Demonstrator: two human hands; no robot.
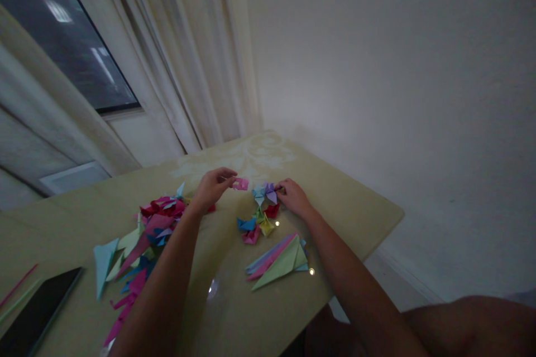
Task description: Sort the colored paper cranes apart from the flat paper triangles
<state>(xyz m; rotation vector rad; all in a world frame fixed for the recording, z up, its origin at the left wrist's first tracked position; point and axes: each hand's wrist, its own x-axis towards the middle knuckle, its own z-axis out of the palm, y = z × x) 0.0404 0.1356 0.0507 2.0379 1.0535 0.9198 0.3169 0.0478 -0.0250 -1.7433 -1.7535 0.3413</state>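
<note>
My left hand point(214, 186) is closed in a pinch on a small pink folded paper piece point(240, 183), held just above the table. The fingers of my right hand point(293, 197) are pinched at the edge of a purple origami piece point(270, 193). Touching that piece on its left is a light blue origami piece point(259, 194). Nearer to me lie a red piece point(272, 211), a yellow piece point(266, 226), a blue piece point(246, 224) and a pink origami piece point(250, 236), grouped closely together.
Flat folded papers point(280, 265) lie fanned near the table's front edge. Left of my left forearm spreads a heap of coloured origami point(161, 215). A black phone-like slab point(44, 309) and thin sticks point(19, 284) are farther left. A wall point(377, 95) stands behind the table point(343, 195).
</note>
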